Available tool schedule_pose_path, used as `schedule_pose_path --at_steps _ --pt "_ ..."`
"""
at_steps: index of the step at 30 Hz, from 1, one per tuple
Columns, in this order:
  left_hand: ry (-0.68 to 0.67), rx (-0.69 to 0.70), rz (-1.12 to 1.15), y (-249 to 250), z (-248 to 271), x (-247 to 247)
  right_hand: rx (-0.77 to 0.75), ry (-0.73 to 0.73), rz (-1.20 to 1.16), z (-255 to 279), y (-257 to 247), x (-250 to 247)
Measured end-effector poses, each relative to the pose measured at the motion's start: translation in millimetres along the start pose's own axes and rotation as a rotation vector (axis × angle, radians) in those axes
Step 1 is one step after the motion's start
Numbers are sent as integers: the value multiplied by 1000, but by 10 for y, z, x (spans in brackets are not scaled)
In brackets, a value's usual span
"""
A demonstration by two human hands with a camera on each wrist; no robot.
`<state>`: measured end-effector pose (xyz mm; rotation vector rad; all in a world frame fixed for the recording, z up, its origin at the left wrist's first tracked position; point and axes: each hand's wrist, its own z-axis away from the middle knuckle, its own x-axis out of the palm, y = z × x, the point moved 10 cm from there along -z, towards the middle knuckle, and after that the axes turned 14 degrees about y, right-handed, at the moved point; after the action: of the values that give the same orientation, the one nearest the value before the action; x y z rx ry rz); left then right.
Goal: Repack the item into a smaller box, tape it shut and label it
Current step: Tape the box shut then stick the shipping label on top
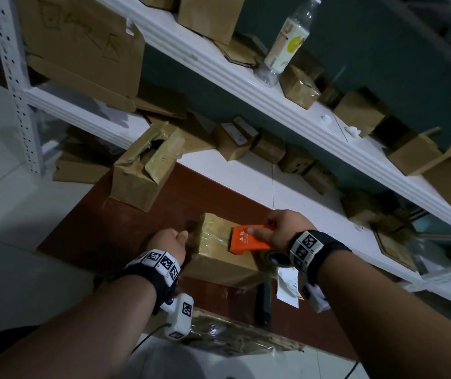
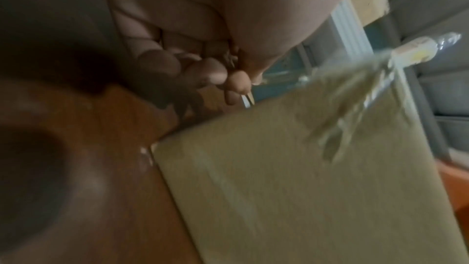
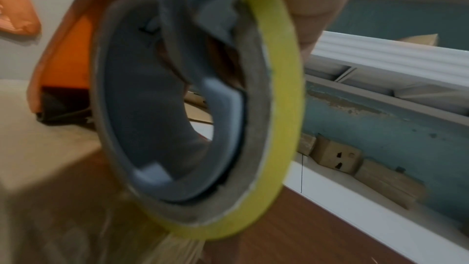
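A small cardboard box [image 1: 219, 258] with glossy clear tape across its top lies on the brown table [image 1: 96, 228]. My right hand [image 1: 271, 228] grips an orange tape dispenser [image 1: 249, 239] and holds it down on the box's top right part. In the right wrist view the yellow-edged tape roll [image 3: 281, 87] fills the frame above the box [image 3: 38, 168]. My left hand [image 1: 171, 239] sits against the box's left side, thumb at its upper edge. In the left wrist view its fingers [image 2: 210, 71] are curled beside the far corner of the box [image 2: 304, 188], with nothing clearly in them.
A larger opened box [image 1: 142, 173] stands at the table's far left. White label sheets [image 1: 288, 288] and a dark stick-like tool [image 1: 262, 302] lie right of the small box. Taped flat cardboard [image 1: 232, 335] lies at the near edge. White shelves [image 1: 273, 105] behind hold several boxes and a plastic bottle [image 1: 287, 42].
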<state>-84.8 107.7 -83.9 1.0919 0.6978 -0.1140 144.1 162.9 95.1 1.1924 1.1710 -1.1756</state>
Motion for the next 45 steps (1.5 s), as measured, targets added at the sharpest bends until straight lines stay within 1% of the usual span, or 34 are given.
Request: schedule_pose_path --at_steps 3,9,11,14,15,16,17,18,20,21,22,23,24,26,27,30,34,38,45 --pt "11 3 -31 24 13 92 8 12 -22 18 -1 -24" --pt "43 -60 5 -9 -4 204 16 10 -50 38 1 -27" --pt "34 -119 22 -109 -40 271 26 4 -53 35 7 -16" --pt "-61 -219 14 -338 -82 433 9 17 -20 18 3 -16" --pt "-95 -233 8 -376 -75 455 12 19 -21 18 9 -19" --pt "-93 -226 1 -362 -70 413 18 19 -26 19 16 -15" --pt "-48 -198 7 -315 -91 331 21 18 -31 21 22 -7" --pt "24 -163 46 -213 -90 201 20 20 -30 19 21 -5" --pt "149 -103 224 66 -17 -58 11 29 -22 7 20 -6" --pt "168 -82 335 232 51 -163 8 33 -22 1 18 -7" --pt "133 -84 435 389 136 -209 5 35 -21 -2 16 -7" --pt "62 -103 504 523 237 -202 2 35 -19 -3 12 -2" --pt "-17 -129 523 596 301 -137 0 32 -19 0 9 4" --pt "-107 -113 502 690 371 0 2 27 -24 6 7 12" --pt "-115 -87 494 703 374 58 8 25 -25 8 12 15" --pt "-89 -34 454 712 381 137 9 16 -15 15 11 15" --pt "-34 10 360 732 381 97 13 12 -20 15 14 15" --pt "-8 -8 312 718 338 102 10 8 -17 19 -1 16" --pt "34 3 258 696 292 105 -7 5 3 22 -13 13"
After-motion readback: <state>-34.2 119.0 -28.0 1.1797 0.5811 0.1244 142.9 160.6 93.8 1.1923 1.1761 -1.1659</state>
